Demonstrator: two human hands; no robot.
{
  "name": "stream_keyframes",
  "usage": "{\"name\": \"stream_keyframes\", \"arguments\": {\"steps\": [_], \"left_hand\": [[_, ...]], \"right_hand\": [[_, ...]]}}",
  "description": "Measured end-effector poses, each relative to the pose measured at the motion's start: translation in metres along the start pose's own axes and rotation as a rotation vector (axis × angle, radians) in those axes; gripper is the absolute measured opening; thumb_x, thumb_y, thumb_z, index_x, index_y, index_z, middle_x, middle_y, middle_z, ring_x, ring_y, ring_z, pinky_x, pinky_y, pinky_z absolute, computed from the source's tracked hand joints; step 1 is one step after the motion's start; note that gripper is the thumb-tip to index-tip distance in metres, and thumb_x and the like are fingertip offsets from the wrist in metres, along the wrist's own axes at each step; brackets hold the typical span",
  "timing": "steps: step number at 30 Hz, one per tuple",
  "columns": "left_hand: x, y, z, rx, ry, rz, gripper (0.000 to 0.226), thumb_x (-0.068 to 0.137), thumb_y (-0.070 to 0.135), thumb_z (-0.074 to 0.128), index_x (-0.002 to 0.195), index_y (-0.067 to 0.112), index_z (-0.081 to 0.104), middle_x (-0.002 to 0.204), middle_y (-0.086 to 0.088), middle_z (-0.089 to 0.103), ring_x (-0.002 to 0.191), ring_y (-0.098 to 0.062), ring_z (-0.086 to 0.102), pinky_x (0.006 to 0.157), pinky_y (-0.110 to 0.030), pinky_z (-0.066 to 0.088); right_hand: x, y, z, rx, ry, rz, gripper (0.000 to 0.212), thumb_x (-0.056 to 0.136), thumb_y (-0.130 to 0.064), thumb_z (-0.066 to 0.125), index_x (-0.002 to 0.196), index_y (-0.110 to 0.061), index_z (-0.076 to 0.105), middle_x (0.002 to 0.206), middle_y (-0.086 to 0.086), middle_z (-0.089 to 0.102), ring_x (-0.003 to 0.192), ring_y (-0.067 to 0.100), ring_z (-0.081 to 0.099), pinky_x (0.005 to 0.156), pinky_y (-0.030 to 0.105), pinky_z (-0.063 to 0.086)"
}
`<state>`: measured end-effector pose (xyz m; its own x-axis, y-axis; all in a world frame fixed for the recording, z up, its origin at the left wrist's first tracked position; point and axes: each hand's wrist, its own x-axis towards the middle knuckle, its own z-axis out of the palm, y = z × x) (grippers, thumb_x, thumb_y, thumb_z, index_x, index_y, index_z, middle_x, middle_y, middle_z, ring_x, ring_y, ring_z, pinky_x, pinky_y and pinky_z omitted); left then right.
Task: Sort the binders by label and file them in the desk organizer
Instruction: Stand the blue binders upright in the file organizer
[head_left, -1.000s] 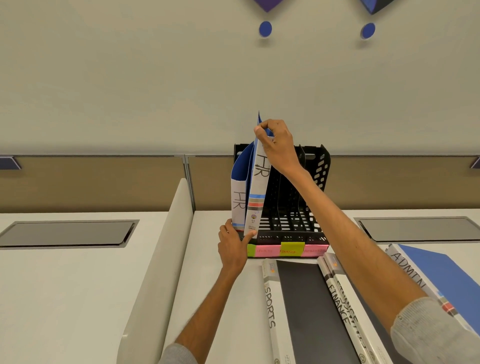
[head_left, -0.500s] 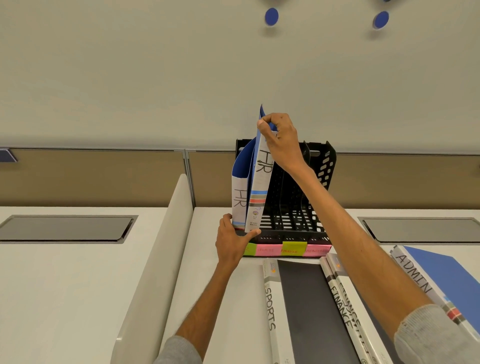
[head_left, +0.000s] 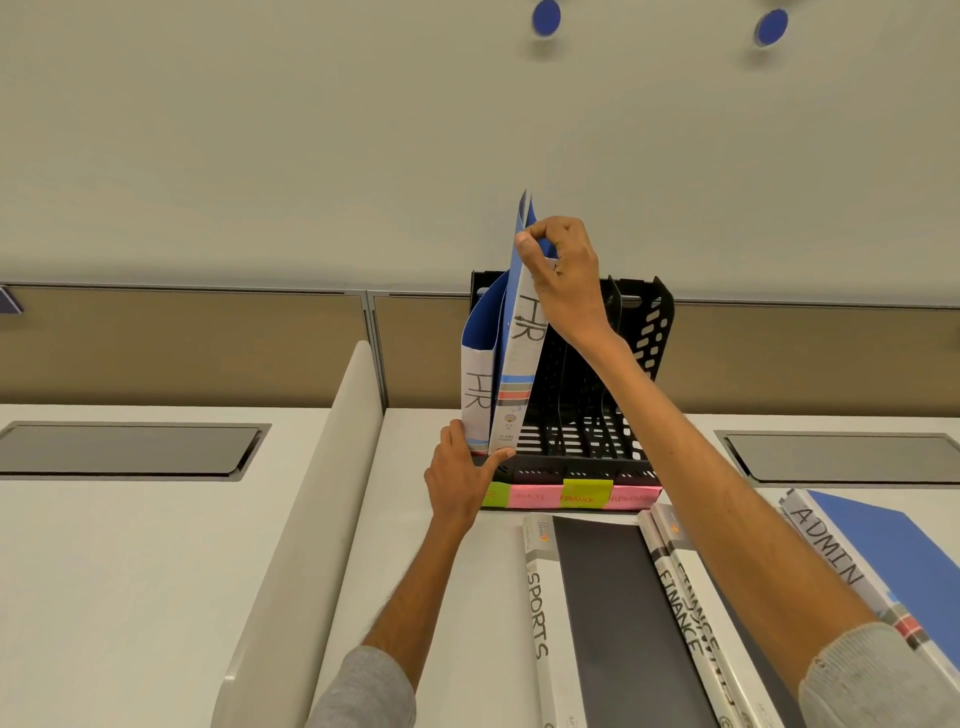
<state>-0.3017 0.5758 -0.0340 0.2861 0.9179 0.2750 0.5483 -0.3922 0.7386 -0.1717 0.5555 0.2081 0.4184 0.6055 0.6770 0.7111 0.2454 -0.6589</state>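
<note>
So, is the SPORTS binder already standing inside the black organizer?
No, the SPORTS binder lies flat on the desk in front of the organizer.

HR binders (head_left: 517, 374) seemingly leftmost in organizer (head_left: 587, 415); SPORTS binder (head_left: 537, 613) before it.
</note>
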Motion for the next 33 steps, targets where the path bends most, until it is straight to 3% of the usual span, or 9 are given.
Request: {"name": "stream_keyframes", "arguments": {"steps": [9,13,16,21,27,33], "left_hand": [[-0.006,0.0,0.003,-0.008,0.028,-0.026,0.063,0.082,0.06,0.063,0.124,0.018,0.042,0.122,-0.002,0.056,0.102,-0.02,0.059,0.081,-0.034,0.057],[-0.009,0.002,0.001,0.035,0.002,-0.069,0.085,0.07,0.071,0.067,0.126,0.015,0.038,0.121,-0.004,0.047,0.11,-0.02,0.055,0.081,-0.033,0.055],[-0.006,0.021,0.007,0.08,0.007,-0.13,0.106,0.062,0.078,0.066,0.136,0.013,0.029,0.128,-0.007,0.044,0.116,-0.025,0.052,0.086,-0.041,0.054],[0.003,0.029,0.016,0.019,0.024,-0.188,0.093,0.073,0.057,0.072,0.138,0.012,0.023,0.125,-0.008,0.052,0.11,-0.028,0.059,0.088,-0.041,0.054],[0.005,0.029,0.021,0.028,0.027,-0.195,0.096,0.074,0.048,0.075,0.141,0.008,0.02,0.129,-0.011,0.049,0.111,-0.031,0.059,0.087,-0.04,0.054],[-0.003,0.023,0.02,0.058,0.027,-0.184,0.096,0.076,0.058,0.069,0.143,0.009,0.02,0.133,-0.012,0.046,0.114,-0.031,0.058,0.089,-0.043,0.053]], "right_hand": [[-0.011,-0.003,0.002,0.022,0.037,-0.007,0.018,0.098,-0.017,0.056,0.095,-0.001,0.062,0.109,0.013,0.05,0.088,-0.023,0.048,0.069,-0.001,0.04],[-0.011,-0.004,0.005,0.017,0.062,0.004,0.021,0.098,-0.019,0.056,0.095,0.001,0.063,0.112,0.016,0.053,0.088,-0.022,0.048,0.069,-0.001,0.04],[-0.01,-0.005,0.008,0.009,0.061,0.007,0.023,0.098,-0.021,0.056,0.096,0.001,0.063,0.113,0.016,0.052,0.088,-0.023,0.047,0.068,-0.001,0.04],[-0.012,-0.006,0.003,0.031,0.005,0.006,0.02,0.098,-0.019,0.056,0.098,0.0,0.062,0.113,0.013,0.05,0.088,-0.023,0.048,0.067,-0.001,0.041],[-0.016,0.003,-0.008,0.026,-0.076,0.034,0.018,0.099,-0.021,0.054,0.102,-0.005,0.062,0.117,0.012,0.049,0.094,0.0,0.051,0.073,0.004,0.042],[-0.018,0.001,-0.007,0.032,-0.112,0.045,0.02,0.1,-0.02,0.052,0.104,-0.004,0.062,0.119,0.011,0.048,0.097,0.006,0.052,0.071,0.004,0.043]]}}
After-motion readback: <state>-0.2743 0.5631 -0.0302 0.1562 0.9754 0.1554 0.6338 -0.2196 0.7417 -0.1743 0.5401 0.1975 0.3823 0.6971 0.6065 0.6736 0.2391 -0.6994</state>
